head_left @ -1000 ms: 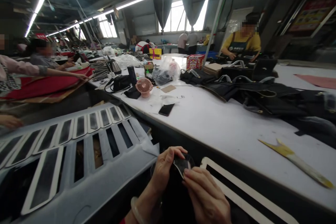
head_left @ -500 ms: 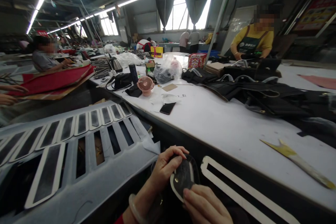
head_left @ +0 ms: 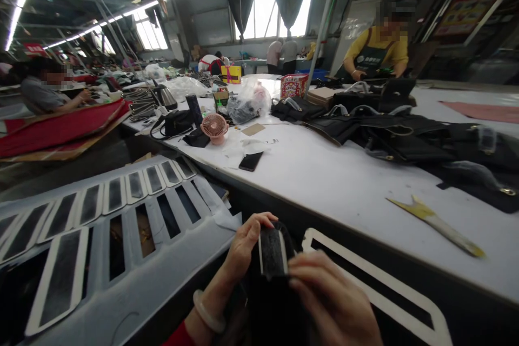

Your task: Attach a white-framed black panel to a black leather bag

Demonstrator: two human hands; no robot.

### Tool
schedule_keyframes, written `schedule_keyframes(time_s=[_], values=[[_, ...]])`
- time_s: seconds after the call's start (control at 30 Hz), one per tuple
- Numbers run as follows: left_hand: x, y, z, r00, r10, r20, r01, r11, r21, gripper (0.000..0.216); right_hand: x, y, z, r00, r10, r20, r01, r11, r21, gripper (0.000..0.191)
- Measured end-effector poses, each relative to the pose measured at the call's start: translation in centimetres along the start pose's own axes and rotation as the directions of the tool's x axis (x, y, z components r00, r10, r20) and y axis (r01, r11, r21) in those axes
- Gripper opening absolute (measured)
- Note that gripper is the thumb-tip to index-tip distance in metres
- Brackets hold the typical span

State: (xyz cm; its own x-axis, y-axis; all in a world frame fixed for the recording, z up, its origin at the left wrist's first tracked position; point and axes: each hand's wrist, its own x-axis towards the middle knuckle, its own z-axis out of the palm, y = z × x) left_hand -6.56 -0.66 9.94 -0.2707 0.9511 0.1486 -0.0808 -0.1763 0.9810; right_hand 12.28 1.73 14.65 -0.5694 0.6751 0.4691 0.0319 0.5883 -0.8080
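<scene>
Left hand (head_left: 245,243) pinches the upper left edge of a black piece (head_left: 272,251) with white edges, held at the near centre. Right hand (head_left: 334,303), blurred, grips its lower right. Black strips (head_left: 115,194) lie far left, and a yellowish tool (head_left: 436,219) lies on the white table (head_left: 344,184) to the right.

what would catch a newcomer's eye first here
A small black piece with white edges, low in the middle, gripped by the left hand with the right hand against it. To the left lie rows of white-rimmed black strips on a grey sheet; a pink fan stands on the long white table beyond.
</scene>
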Motion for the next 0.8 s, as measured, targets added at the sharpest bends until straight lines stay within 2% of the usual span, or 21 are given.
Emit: schedule_keyframes(time_s=[0.03,0.1,0.13,0.2,0.37,0.53,0.8], values=[[-0.1,0.0,0.0,1.0,0.006,0.015,-0.006,1.0,-0.01,0.045,1.2,0.6,0.0,0.994,0.103,-0.042,-0.102,0.994,0.035,0.008],[-0.2,-0.1,-0.2,0.999,0.014,0.047,-0.013,0.999,-0.035,0.057,2.9,1.8,0.2,0.946,0.325,-0.009,-0.322,0.939,0.124,0.007],[-0.3,-0.1,-0.4,0.998,0.014,0.055,-0.012,0.999,-0.039,0.06,3.4,2.3,0.3,0.916,0.401,0.032,-0.401,0.906,0.137,0.01],[-0.3,-0.1,-0.8,0.999,0.006,0.045,-0.006,1.0,-0.019,0.06,3.3,2.9,0.6,0.875,0.476,0.09,-0.483,0.87,0.101,0.01],[-0.2,-0.2,-0.9,1.0,-0.017,0.016,0.016,0.999,0.047,0.042,0.6,3.1,1.9,0.851,0.522,0.054,-0.524,0.851,0.03,0.017],[0.0,-0.1,-0.1,0.998,-0.045,-0.052,0.046,0.999,0.02,0.024,-0.1,3.3,3.0,0.873,0.487,-0.015,-0.486,0.873,0.026,0.018],[-0.3,1.1,0.5,0.983,-0.099,-0.154,0.114,0.989,0.093,0.031,0.1,3.7,3.8,0.797,0.602,-0.044,-0.583,0.787,0.203,0.022]])
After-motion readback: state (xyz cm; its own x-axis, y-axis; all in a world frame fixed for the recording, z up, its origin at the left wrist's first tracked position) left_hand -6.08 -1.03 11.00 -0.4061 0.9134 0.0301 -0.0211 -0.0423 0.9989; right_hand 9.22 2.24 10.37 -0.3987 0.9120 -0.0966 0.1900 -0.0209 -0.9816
